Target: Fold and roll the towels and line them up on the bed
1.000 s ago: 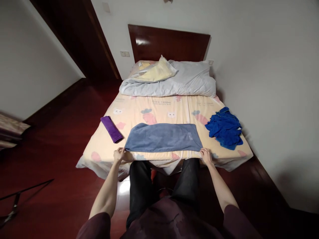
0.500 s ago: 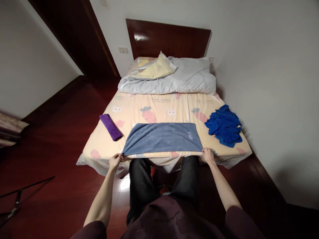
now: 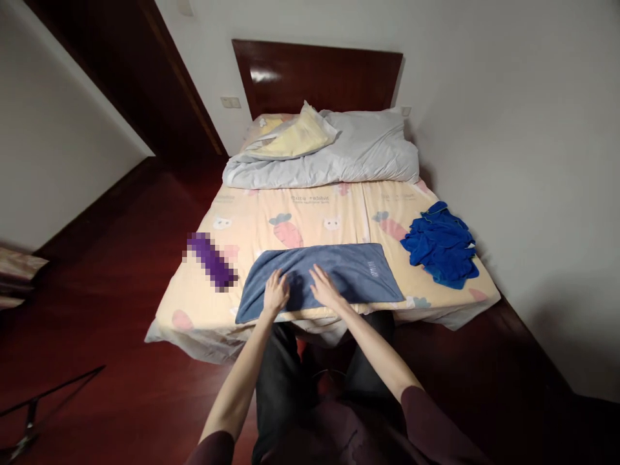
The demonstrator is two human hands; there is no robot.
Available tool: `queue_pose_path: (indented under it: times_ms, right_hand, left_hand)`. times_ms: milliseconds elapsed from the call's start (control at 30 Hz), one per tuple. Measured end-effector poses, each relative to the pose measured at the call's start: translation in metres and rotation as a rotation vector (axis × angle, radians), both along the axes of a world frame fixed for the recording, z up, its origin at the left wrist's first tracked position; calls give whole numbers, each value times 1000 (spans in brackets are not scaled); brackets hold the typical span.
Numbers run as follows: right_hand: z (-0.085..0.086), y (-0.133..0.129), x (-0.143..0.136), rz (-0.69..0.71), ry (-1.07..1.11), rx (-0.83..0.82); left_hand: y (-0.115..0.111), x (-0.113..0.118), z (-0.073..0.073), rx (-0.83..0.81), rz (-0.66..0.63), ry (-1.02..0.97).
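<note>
A blue-grey towel (image 3: 358, 278) lies spread near the front edge of the bed, white lettering at its right end. My left hand (image 3: 277, 292) is over the left part of the towel, fingers apart and holding nothing. Close to the towel's middle, my right hand (image 3: 325, 286) is also open, its fingers spread and nothing in them. Whether the fingertips press on the cloth is hard to tell. A rolled purple cloth (image 3: 212, 261), partly pixelated, rests left of the towel. To the right is a crumpled bright blue cloth pile (image 3: 440, 245).
The bed (image 3: 174, 297) has a patterned sheet, with a grey quilt (image 3: 368, 145) and a yellow cloth (image 3: 307, 132) toward the wooden headboard (image 3: 324, 77). A dark metal stand (image 3: 31, 413) is on the floor at lower left. My legs are against the front edge.
Both hands have let go of the towel's near corners and moved inward over the cloth. The towel now lies slightly skewed, its near left corner lower. The camera view has shifted a little.
</note>
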State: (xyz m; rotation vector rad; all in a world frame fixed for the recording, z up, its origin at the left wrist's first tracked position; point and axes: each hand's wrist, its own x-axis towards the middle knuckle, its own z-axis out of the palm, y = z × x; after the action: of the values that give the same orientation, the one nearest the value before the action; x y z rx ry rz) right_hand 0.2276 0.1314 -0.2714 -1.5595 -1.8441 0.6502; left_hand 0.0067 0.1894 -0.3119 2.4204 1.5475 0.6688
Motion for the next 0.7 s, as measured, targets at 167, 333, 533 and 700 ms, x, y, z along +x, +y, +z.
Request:
queue_pose_path:
  times_ms: [167,333,533,700]
  right_hand:
    - [-35,24,-62,145,161,3]
    - [-88,21,-49,78,247,-13]
    - [-100,14,-26,57,201,36]
    - [-97,14,32,-88,175,57]
  left_hand:
    - [1,13,-56,-94,-133,81]
    - [-4,10,-81,-20,-89,44]
    - [-3,12,-77,-56,-65,-6]
    - [-4,13,-71,-84,-61,-25]
